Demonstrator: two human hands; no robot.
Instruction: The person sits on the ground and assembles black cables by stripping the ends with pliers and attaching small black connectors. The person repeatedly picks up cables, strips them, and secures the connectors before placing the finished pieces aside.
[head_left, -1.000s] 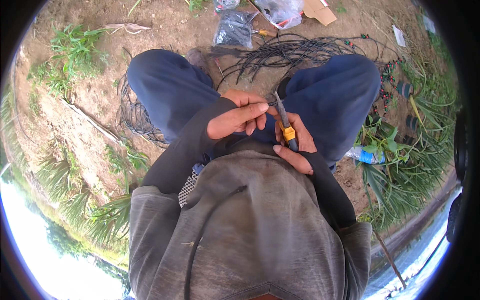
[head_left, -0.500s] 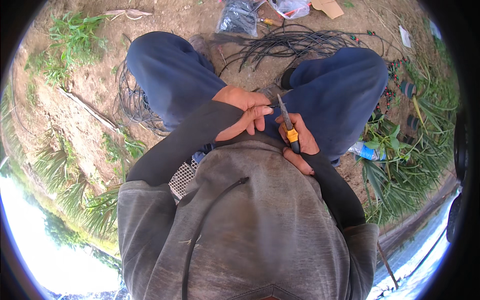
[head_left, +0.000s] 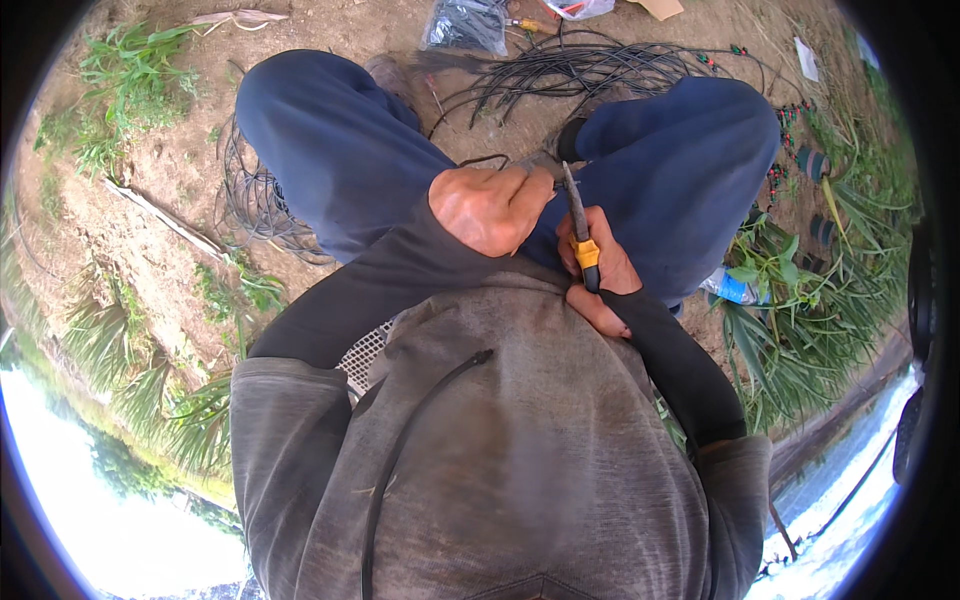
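My left hand (head_left: 488,208), its back turned up, is closed over my lap. From beyond its knuckles a short curve of thin black tube (head_left: 486,158) sticks out; the fingertips that grip it are hidden. Close by on the right, my right hand (head_left: 615,262) is wrapped round long-nose pliers (head_left: 579,216) with yellow and black handles. Their grey jaws point away from me, with the tip beside the left hand's fingers. Whether the jaws touch the tube cannot be made out.
Beyond my feet lies a heap of black tubing (head_left: 590,75), with a clear plastic bag (head_left: 467,25) beside it. More thin coils (head_left: 262,195) lie left of my knee. At right are a plastic bottle (head_left: 735,288), leafy plants (head_left: 790,350) and red-and-green small parts (head_left: 778,175).
My left hand has rolled over, so its back now faces up and its fingers are curled away. The right hand keeps hold of the pliers, which are nearly still.
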